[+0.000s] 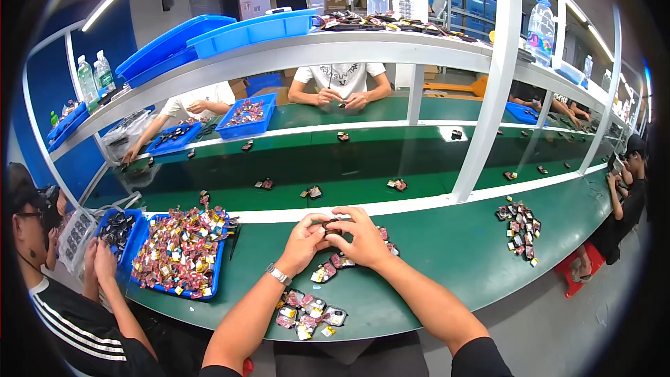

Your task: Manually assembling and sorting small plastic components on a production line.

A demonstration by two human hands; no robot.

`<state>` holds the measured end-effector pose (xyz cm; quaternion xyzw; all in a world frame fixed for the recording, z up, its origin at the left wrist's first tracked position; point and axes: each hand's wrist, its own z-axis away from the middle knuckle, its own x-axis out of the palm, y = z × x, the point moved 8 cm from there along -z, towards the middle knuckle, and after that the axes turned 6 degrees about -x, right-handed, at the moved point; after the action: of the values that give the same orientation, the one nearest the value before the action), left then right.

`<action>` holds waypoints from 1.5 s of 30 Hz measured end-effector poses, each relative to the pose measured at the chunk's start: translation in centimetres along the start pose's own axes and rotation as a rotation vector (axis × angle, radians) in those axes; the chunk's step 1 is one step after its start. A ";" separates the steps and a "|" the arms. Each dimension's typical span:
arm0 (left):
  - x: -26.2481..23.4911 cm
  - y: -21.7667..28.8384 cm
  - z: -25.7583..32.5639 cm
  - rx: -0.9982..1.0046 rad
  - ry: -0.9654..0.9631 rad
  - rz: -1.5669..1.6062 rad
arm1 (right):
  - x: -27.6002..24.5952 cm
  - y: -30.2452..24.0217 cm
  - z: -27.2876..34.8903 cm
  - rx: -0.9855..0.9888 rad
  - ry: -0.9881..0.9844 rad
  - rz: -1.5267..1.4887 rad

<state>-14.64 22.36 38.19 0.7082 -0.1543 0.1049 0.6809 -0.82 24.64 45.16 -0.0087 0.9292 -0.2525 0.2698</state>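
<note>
Both hands meet just below the middle of the frame, fingertips pinched together on a small dark, roughly rectangular part [332,225]. The left hand [304,241], with a silver metal wristwatch [278,274] on its wrist, closes its grip on the part's left end; the right hand [361,236] closes on its right end, fingers curled over the top. The part's long axis seems to run left to right across the frame, between the two grips, though it is too small and too covered to tell which way it faces.

The hands hover just above the green table [447,251]. Under and just below them lies a loose scatter of small red, silver and yellow parts [333,264], and a second cluster of the same kind [307,314] sits near the table's lower edge. At the lower left of the frame a shallow blue plastic tray [218,265] is heaped with many such pieces. Toward the right of the frame another little pile of parts [520,220] lies on the table, well apart from the hands.
</note>
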 end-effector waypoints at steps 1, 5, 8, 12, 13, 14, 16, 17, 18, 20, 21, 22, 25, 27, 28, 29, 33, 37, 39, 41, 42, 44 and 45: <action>-0.2 0.2 0.2 0.004 0.011 -0.005 | -0.8 -0.7 -0.5 -0.013 0.029 -0.034; 0.2 0.7 0.2 0.025 0.015 0.023 | -5.5 6.5 -2.6 0.057 0.278 0.268; 0.3 0.6 -0.2 0.020 0.018 0.003 | -8.3 16.0 -0.8 0.452 0.135 0.570; 0.1 0.3 -0.2 -0.017 0.039 0.000 | -8.7 21.2 0.7 0.617 0.068 0.640; 0.3 0.3 -0.1 -0.018 0.034 -0.001 | -8.7 21.6 0.9 0.621 0.064 0.642; 0.6 0.4 -0.2 -0.023 0.030 0.003 | -9.3 21.5 0.9 0.552 0.139 0.654; 0.7 0.9 -0.4 0.011 0.034 -0.001 | -9.7 20.8 1.3 0.489 0.206 0.666; 0.0 0.9 0.0 0.004 0.061 0.005 | -8.7 18.9 0.5 0.407 0.177 0.537; -0.5 0.9 0.2 0.002 0.075 0.009 | -7.7 16.9 0.0 0.327 0.148 0.408; -1.1 1.5 0.5 0.052 0.074 0.006 | -4.2 12.5 0.0 0.457 -0.075 0.075; -0.4 1.5 0.1 0.065 0.044 0.016 | -4.0 11.2 0.9 0.342 -0.084 0.153; 0.0 1.4 -0.1 0.066 0.039 0.023 | -3.8 9.9 1.5 0.223 -0.094 0.227; 0.3 1.9 0.0 0.104 -0.010 0.093 | -2.1 6.7 1.8 0.372 -0.337 -0.049; 0.4 2.2 0.2 0.114 -0.009 0.090 | -1.7 4.4 1.2 0.211 -0.386 0.072; 0.5 2.3 0.4 0.122 -0.005 0.089 | -2.0 2.2 0.7 0.123 -0.293 0.186; 0.6 2.2 0.4 0.124 -0.005 0.090 | -1.9 1.1 0.2 0.121 -0.294 0.188; 0.9 1.4 0.5 0.066 0.019 0.007 | -1.9 -3.3 -1.2 -0.173 -0.060 0.129; 1.7 1.4 0.5 0.057 -0.001 -0.057 | -0.9 -2.4 -0.7 -0.197 -0.084 0.149; 1.8 1.1 0.4 0.048 -0.009 -0.090 | -0.7 -1.4 -0.3 -0.132 -0.085 0.068; 1.3 0.7 0.2 0.050 -0.017 -0.095 | -0.4 -0.6 -0.2 -0.071 -0.080 -0.015; 1.1 0.6 0.2 0.057 -0.025 -0.097 | -0.5 -0.1 -0.2 -0.027 -0.085 -0.066; 1.5 1.0 0.4 0.050 -0.027 -0.092 | -0.6 0.7 -0.1 0.022 -0.085 -0.113; 1.7 1.2 0.5 0.047 -0.026 -0.086 | -0.4 1.2 0.1 0.066 -0.085 -0.194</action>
<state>-13.54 21.72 39.87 0.7313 -0.1303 0.0700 0.6658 -0.25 25.71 44.70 -0.1005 0.9029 -0.3072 0.2834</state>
